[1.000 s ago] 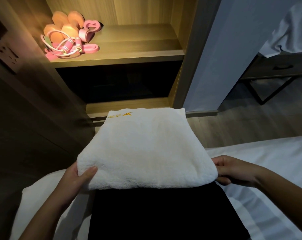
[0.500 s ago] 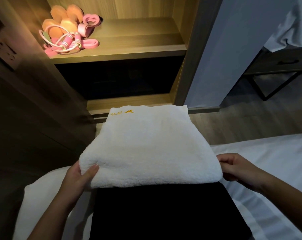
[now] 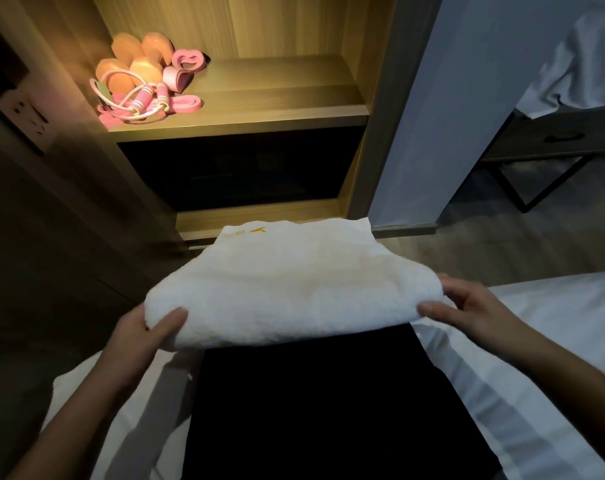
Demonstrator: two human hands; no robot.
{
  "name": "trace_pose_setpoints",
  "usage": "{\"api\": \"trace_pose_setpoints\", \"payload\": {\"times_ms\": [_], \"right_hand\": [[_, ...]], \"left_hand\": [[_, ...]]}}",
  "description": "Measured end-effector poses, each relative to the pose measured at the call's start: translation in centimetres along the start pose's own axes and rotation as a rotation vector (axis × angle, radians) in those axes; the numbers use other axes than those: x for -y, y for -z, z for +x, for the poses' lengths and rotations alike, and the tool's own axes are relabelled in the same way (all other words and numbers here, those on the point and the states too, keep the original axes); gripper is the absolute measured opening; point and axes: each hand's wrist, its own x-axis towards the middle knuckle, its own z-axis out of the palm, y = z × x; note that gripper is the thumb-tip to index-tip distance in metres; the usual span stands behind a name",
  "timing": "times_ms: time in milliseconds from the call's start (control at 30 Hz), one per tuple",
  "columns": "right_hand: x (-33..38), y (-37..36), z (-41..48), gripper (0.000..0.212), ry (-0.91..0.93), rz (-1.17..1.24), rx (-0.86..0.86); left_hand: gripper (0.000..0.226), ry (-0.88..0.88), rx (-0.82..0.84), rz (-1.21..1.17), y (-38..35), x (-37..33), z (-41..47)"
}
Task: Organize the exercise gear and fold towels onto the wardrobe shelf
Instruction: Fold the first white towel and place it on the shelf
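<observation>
A folded white towel point(image 3: 290, 282) with a small gold logo at its far edge is held up in front of me, above a black cloth point(image 3: 329, 403) on the bed. My left hand point(image 3: 145, 332) grips its near left corner, thumb on top. My right hand point(image 3: 467, 306) pinches its near right corner. On the lit wardrobe shelf point(image 3: 259, 105) above lie pink exercise gear: dumbbells point(image 3: 134, 64), a skipping rope point(image 3: 138, 102) and resistance bands point(image 3: 185, 76), all at the shelf's left end.
Below the lit shelf is a dark compartment point(image 3: 238, 168) with a lower wooden ledge point(image 3: 259, 216). A grey wall panel point(image 3: 443, 109) stands right of the wardrobe. A dark metal-legged table point(image 3: 550, 140) with white cloth is at the far right. White bedding point(image 3: 554, 341) lies beneath my arms.
Both hands have lifted the towel's near edge slightly and the towel now bows upward in the middle. My right thumb has come over the top of its corner.
</observation>
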Motion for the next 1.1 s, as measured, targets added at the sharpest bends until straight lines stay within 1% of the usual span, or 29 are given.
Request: {"api": "trace_pose_setpoints", "payload": {"times_ms": [33, 67, 133, 167, 200, 233, 300, 333, 367, 400, 467, 500, 567, 600, 667, 733, 833, 933, 1000, 1067, 1100], "right_hand": [[0.7, 0.3, 0.5, 0.024, 0.045, 0.045, -0.008], [1.4, 0.5, 0.9, 0.024, 0.087, 0.070, -0.030], [2.6, 0.8, 1.6, 0.027, 0.122, 0.126, -0.099], [3.0, 0.9, 2.0, 0.030, 0.120, 0.146, -0.139], [3.4, 1.0, 2.4, 0.032, 0.113, 0.154, -0.173], [3.9, 1.1, 2.9, 0.033, 0.104, 0.157, -0.197], [5.6, 1.4, 4.4, 0.031, 0.100, 0.171, -0.232], [6.8, 1.6, 5.4, 0.029, 0.099, 0.182, -0.240], [8.2, 1.9, 6.7, 0.029, 0.088, 0.198, -0.239], [9.8, 2.2, 8.0, 0.029, 0.070, 0.218, -0.232], [13.0, 2.8, 10.5, 0.025, 0.067, 0.229, -0.235], [14.4, 3.4, 11.6, 0.019, 0.085, 0.225, -0.244], [17.1, 4.7, 13.6, 0.009, 0.129, 0.232, -0.286], [18.3, 5.6, 14.5, 0.007, 0.149, 0.236, -0.325], [20.2, 7.2, 16.2, 0.013, 0.185, 0.237, -0.395], [21.8, 8.7, 17.9, 0.021, 0.177, 0.276, -0.408], [23.2, 10.1, 19.9, 0.036, 0.077, 0.310, -0.362], [23.7, 10.8, 21.9, 0.035, -0.009, 0.266, -0.383], [24.4, 11.1, 23.3, 0.036, 0.016, 0.271, -0.436], [25.3, 11.5, 24.1, 0.042, 0.046, 0.286, -0.471], [25.5, 11.7, 24.3, 0.043, 0.047, 0.282, -0.480]], "left_hand": [[0.040, -0.036, 0.006, 0.035, -0.2, -1.0, 0.2], [0.052, -0.065, 0.052, 0.093, -0.3, -1.8, 0.1], [0.071, -0.073, 0.213, 0.156, -0.2, -2.7, -0.7], [0.074, -0.067, 0.277, 0.161, 0.0, -2.7, -1.1], [0.072, -0.066, 0.293, 0.165, 0.2, -2.9, -1.3], [0.064, -0.074, 0.253, 0.154, 0.4, -3.4, -1.0], [0.047, -0.115, 0.070, 0.085, 1.1, -5.2, 0.8], [0.047, -0.146, -0.024, 0.023, 1.5, -6.7, 2.1], [0.052, -0.191, -0.076, -0.039, 1.8, -8.5, 3.4], [0.058, -0.243, -0.088, -0.075, 1.9, -10.5, 4.7], [0.063, -0.349, -0.055, -0.021, 1.5, -14.3, 7.0], [0.061, -0.395, -0.048, 0.034, 1.2, -16.0, 8.1], [0.053, -0.462, -0.090, 0.106, 1.3, -19.5, 10.2], [0.050, -0.489, -0.116, 0.123, 1.5, -21.2, 11.2], [0.048, -0.527, -0.142, 0.095, 2.0, -24.4, 12.8], [0.045, -0.521, -0.140, 0.047, 1.9, -27.5, 13.9], [0.040, -0.476, -0.132, 0.018, 1.3, -30.5, 15.3], [0.037, -0.425, -0.158, 0.017, 1.1, -32.1, 16.9], [0.032, -0.425, -0.210, 0.001, 0.8, -33.0, 17.7], [0.025, -0.418, -0.282, -0.010, 0.6, -33.6, 18.2], [0.023, -0.408, -0.291, -0.008, 0.6, -33.7, 18.3]]}}
